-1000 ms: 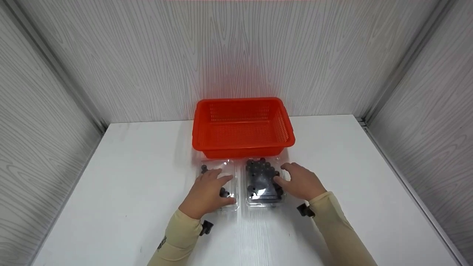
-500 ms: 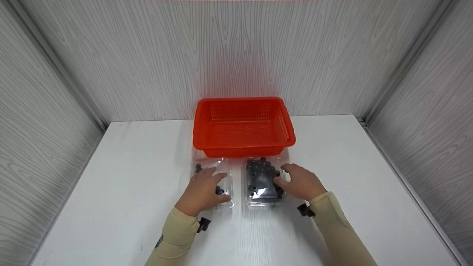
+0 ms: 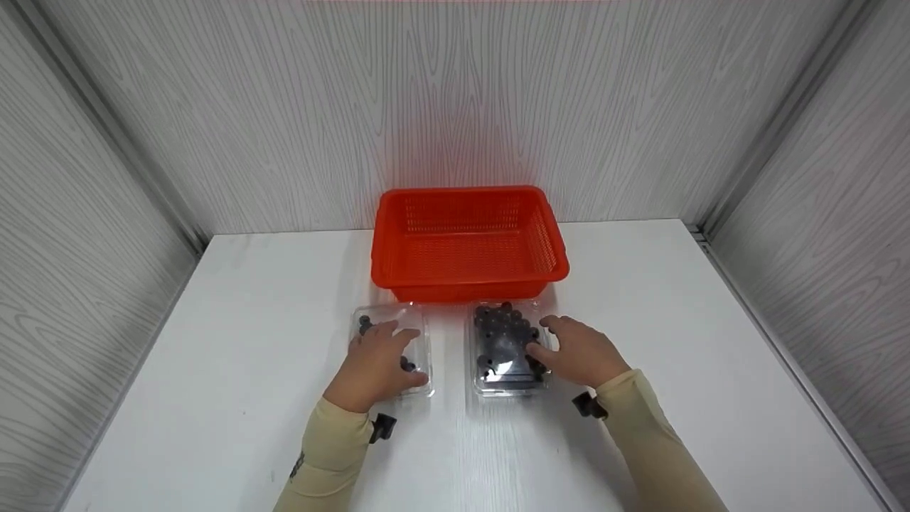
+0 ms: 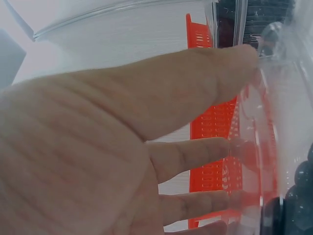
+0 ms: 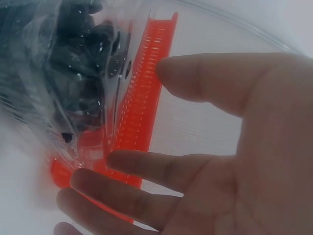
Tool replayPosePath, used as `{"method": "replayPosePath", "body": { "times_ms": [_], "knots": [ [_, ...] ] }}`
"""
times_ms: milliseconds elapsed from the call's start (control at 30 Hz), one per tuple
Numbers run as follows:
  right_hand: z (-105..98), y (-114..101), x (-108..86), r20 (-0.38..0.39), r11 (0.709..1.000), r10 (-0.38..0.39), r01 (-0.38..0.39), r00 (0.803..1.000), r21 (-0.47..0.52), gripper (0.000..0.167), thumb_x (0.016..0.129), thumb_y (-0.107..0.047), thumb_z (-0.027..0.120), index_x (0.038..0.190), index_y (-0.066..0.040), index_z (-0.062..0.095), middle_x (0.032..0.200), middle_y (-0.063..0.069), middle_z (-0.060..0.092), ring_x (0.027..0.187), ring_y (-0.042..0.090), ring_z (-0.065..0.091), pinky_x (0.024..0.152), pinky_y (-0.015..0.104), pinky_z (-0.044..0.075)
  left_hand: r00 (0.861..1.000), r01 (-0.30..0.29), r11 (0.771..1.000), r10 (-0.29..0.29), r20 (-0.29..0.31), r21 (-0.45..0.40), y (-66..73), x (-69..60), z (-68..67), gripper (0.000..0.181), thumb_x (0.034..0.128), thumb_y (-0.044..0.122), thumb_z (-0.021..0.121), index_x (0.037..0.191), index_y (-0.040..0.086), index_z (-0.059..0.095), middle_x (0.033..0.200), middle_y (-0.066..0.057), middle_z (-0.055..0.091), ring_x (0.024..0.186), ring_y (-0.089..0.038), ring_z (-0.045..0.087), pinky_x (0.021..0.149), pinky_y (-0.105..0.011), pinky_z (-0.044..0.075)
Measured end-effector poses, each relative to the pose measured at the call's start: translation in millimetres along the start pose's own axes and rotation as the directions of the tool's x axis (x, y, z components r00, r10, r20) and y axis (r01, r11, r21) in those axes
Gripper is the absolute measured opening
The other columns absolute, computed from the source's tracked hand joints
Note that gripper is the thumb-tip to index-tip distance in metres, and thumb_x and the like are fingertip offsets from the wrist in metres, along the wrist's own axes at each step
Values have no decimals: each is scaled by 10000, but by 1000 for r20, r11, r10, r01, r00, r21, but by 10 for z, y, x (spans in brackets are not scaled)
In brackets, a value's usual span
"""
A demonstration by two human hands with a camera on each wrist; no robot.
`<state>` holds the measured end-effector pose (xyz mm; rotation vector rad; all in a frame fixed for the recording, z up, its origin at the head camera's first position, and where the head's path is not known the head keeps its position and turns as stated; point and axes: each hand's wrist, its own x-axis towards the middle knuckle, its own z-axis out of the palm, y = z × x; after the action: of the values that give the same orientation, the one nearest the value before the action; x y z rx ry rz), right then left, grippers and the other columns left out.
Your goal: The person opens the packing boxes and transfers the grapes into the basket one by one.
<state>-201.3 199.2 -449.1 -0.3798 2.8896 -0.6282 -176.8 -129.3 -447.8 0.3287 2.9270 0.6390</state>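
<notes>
So the left clear box (image 3: 418,354) has slid further left along the red basket (image 3: 469,293), and the left hand (image 3: 373,366) has gone with it. It's in front of the basket's left end now, poking a bit past that side. The right clear box (image 3: 505,347) hasn't budged, in front of the basket's right half, so there's a wider strip of table (image 3: 449,355) between them. Looks to me like the two boxes are properly separated, each with its own hand. Left hand is spread wide over its box, fingertips against the plastic, hiding a lot of the dark fruit (image 3: 408,364). Right hand is also spread wide at its box's outer side; can't tell if it's actually touching.
</notes>
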Motion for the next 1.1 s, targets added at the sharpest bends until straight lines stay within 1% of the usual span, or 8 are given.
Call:
{"method": "replayPosePath", "body": {
  "times_ms": [200, 367, 600, 700, 833, 967, 1033, 1100],
  "knots": [
    [-20, -4, 1, 8, 1000, -3, 3, 1000, 4, 613, 1001, -428, 611, 1446, -9, 554, 1388, 193, 631, 1274, 388, 597, 1058, 583, 477, 1000, 19, 1000, -19, -7, 0, -37, -26, -40, 679, 830, 295, 852, 1424, 87, 597, 1484, -220, 518, 1390, -446, 440, 1154, -711, 275],
    [-42, -8, -17, 18, 1000, 9, -9, 1000, 14, 594, 1001, -427, 608, 1432, -21, 571, 1371, 185, 641, 1263, 386, 601, 1055, 584, 475, 1000, 12, 1000, -12, -17, 14, -46, -47, -61, 658, 826, 253, 850, 1405, 64, 603, 1452, -219, 544, 1368, -454, 455, 1143, -707, 297],
    [-65, -7, -35, -8, 999, 33, -33, 999, -7, 514, 994, -412, 617, 1339, -31, 637, 1280, 173, 681, 1185, 379, 639, 999, 571, 507, 1000, 21, 1000, -21, -6, 8, -48, -70, -69, 643, 830, 230, 827, 1406, 59, 600, 1449, -219, 545, 1358, -455, 467, 1136, -756, 245],
    [-66, -10, -32, -4, 1000, 26, -26, 1000, -9, 487, 994, -411, 612, 1308, -41, 652, 1212, 146, 700, 1120, 351, 661, 957, 556, 527, 999, 33, 999, -33, -7, 5, -53, -71, -82, 650, 832, 224, 825, 1415, 57, 591, 1456, -222, 540, 1362, -458, 463, 1140, -760, 229],
    [-80, -16, -34, 8, 1000, 28, -28, 1000, 5, 453, 988, -414, 623, 1264, -58, 675, 1001, 64, 713, 915, 249, 664, 841, 497, 555, 999, 46, 999, -45, -29, 5, -22, -49, -95, 750, 859, 305, 821, 1502, 69, 515, 1499, -218, 515, 1404, -442, 433, 1163, -751, 189],
    [-103, -14, -44, 13, 999, 49, -49, 999, 4, 449, 985, -418, 633, 1242, -56, 695, 878, 14, 696, 809, 193, 638, 776, 462, 552, 992, -13, 1000, 11, -129, -13, 52, -15, -92, 786, 887, 340, 803, 1543, 72, 463, 1508, -197, 517, 1411, -400, 449, 1196, -645, 270],
    [-108, -18, -48, 14, 999, 54, -54, 998, 1, 451, 986, -416, 632, 1244, -53, 699, 878, 13, 704, 807, 191, 644, 776, 462, 556, 988, -45, 998, 40, -152, -33, 96, -10, -85, 776, 902, 335, 791, 1552, 79, 453, 1525, -175, 507, 1421, -377, 448, 1195, -580, 325],
    [-103, -30, -45, 17, 998, 55, -55, 998, 2, 457, 985, -413, 633, 1256, -50, 693, 874, 10, 704, 801, 190, 643, 769, 458, 557, 987, -69, 996, 60, -150, -54, 137, -11, -70, 773, 913, 331, 783, 1564, 96, 441, 1554, -155, 480, 1440, -358, 434, 1183, -537, 366]
  ]
}}
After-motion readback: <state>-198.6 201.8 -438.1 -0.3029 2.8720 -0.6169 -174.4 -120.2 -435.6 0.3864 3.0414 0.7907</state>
